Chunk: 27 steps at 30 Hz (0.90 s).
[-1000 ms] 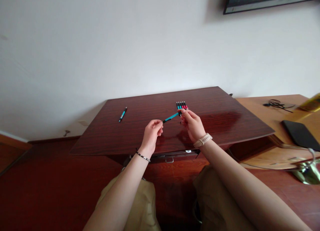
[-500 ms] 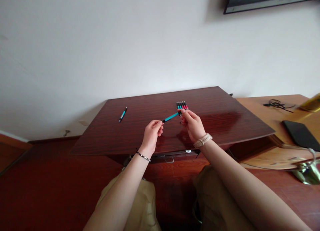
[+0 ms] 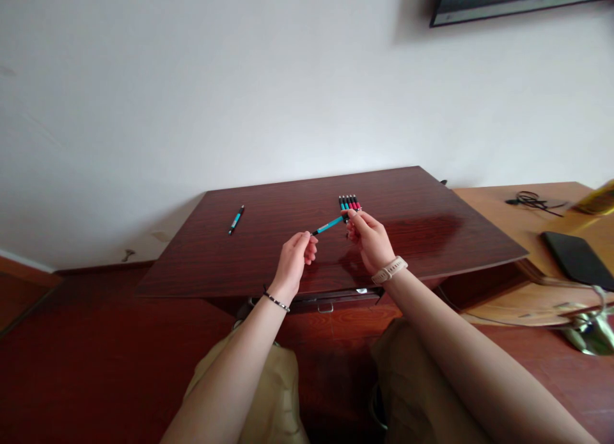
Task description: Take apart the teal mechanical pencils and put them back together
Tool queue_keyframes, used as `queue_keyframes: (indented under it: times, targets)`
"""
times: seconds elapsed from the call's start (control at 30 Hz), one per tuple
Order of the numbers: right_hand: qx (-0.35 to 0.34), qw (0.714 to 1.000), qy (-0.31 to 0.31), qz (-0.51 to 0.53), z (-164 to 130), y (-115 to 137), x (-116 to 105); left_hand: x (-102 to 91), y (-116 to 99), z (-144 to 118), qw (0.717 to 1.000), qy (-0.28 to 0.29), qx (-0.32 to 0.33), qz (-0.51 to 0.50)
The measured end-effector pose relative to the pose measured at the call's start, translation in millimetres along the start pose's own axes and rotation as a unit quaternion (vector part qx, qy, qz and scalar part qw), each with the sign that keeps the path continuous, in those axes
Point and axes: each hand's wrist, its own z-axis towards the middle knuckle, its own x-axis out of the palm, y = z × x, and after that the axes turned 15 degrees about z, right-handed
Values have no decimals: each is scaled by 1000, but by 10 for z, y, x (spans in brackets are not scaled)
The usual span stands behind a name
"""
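A teal pen (image 3: 330, 225) with black ends is held between my two hands above the dark wood table (image 3: 268, 258). My left hand (image 3: 294, 255) pinches its lower left end. The fingers of my right hand (image 3: 369, 238) are closed on its upper right end. Just beyond my right hand, several pens (image 3: 348, 202) lie side by side in a row, some teal and some red, all with black ends; my fingers hide part of them. Another teal pen (image 3: 236, 220) lies alone on the left of the table.
To the right is a lighter wooden desk (image 3: 484, 207) with a coiled black cable (image 3: 530, 201), a black flat device (image 3: 575, 257) and a yellow item (image 3: 597, 199). A screen (image 3: 518, 6) hangs on the wall. A drawer handle (image 3: 325, 308) shows under the table's front edge.
The teal pen has turned slightly about its length, so a pale label now shows on it. My left fingers have shifted a little on its end; my right hand stays in place.
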Motion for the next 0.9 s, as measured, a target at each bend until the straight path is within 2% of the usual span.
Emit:
queue_keyframes:
  times: [0.47,0.9]
  targets:
    - [-4,1000,-2,-10,5,-24,-36,-15,20,36,998,-14,54,30]
    - [-41,998,-20,-36,16,-8,-30,-38,28,40,993,-31,85,73]
